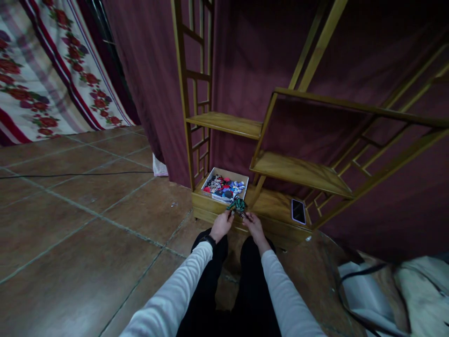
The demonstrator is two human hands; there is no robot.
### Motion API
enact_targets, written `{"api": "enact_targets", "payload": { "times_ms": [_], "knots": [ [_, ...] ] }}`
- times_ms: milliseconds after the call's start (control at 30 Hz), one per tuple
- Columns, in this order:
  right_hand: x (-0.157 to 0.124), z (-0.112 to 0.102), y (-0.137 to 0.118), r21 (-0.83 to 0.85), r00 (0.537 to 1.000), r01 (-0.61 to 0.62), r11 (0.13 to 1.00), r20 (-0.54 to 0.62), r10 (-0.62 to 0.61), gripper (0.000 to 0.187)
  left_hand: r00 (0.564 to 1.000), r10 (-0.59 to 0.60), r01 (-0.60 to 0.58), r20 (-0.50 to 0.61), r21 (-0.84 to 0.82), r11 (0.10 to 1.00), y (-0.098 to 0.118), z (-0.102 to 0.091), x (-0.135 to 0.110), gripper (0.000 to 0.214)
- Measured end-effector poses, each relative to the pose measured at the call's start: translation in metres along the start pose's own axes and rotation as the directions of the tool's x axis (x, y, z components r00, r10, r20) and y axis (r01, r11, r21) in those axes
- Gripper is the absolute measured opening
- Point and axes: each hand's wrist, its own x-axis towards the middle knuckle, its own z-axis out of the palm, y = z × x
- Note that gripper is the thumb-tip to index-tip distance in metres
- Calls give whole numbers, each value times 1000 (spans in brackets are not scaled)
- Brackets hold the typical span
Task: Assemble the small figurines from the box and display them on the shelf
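A small green-and-black thing with several limb-like parts (237, 204) is held up between my two hands, just in front of a shallow box. Its exact kind is too small to make out. My left hand (221, 225) pinches its left side, and a dark band circles that wrist. On the other side, the fingers of my right hand (254, 224) close on its lower right part. Behind it, the white-edged box (242, 177) holds a heap of small pieces (225, 187) in red, black, grey, blue and white.
The box stands on the low base of a wooden shelf unit (224, 122). A phone (298, 211) lies on that base at the right. Bags (372, 290) sit on the floor at the lower right. A dark cable (77, 174) crosses the tiles at the left.
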Motion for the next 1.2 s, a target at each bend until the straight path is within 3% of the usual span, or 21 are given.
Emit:
{"api": "enact_targets", "payload": {
  "times_ms": [133, 267, 433, 533, 867, 1200],
  "knots": [
    [-1, 1, 0, -39, 1000, 0, 999, -3, 0, 32, 1000, 2, -3, -19, -61, 998, -4, 4, 2, 29],
    [-1, 3, -2, -220, 999, 27, 975, -12, -30, 28, 999, -9, 8, -37, -31, 999, -3, 6, 2, 31],
    [-3, 7, -7, -584, 991, 67, 809, -57, -124, 24, 1000, -26, 26, -8, 30, 999, 5, 3, -4, 35],
    [-5, 10, -10, -689, 991, 39, 724, -63, -114, 25, 999, -50, 49, 17, 74, 996, 11, -2, -7, 36],
    [-3, 8, -12, -599, 981, 180, 781, 50, -187, 17, 999, -29, 24, 22, 185, 982, 19, -6, -13, 31],
    [-6, 6, -15, -473, 980, 195, 859, 57, -191, 14, 999, -13, 18, -35, 151, 988, 17, -4, -10, 33]
  ]
}}
